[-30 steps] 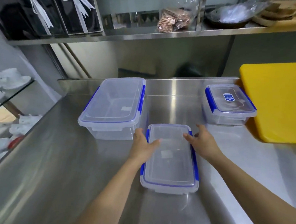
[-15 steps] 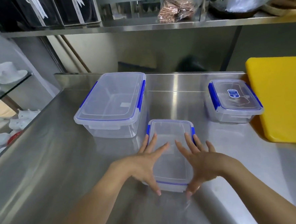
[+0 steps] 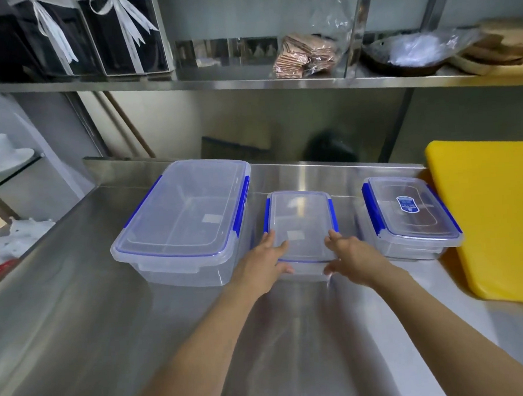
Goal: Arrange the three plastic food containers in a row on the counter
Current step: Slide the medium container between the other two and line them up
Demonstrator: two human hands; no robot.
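Clear plastic with blue clips, the small container [image 3: 301, 223] sat toward the counter's [image 3: 77, 316] back edge, between the large container [image 3: 185, 217] and the labelled container [image 3: 408, 213], apart from both. The left hand [image 3: 264, 259] and right hand [image 3: 352, 253] held its near corners, fingers spread over the lid and thumbs apparently under the rim, though the thumbs were hard to see. A further push might skew it or knock it into the large container, since steel offers little friction.
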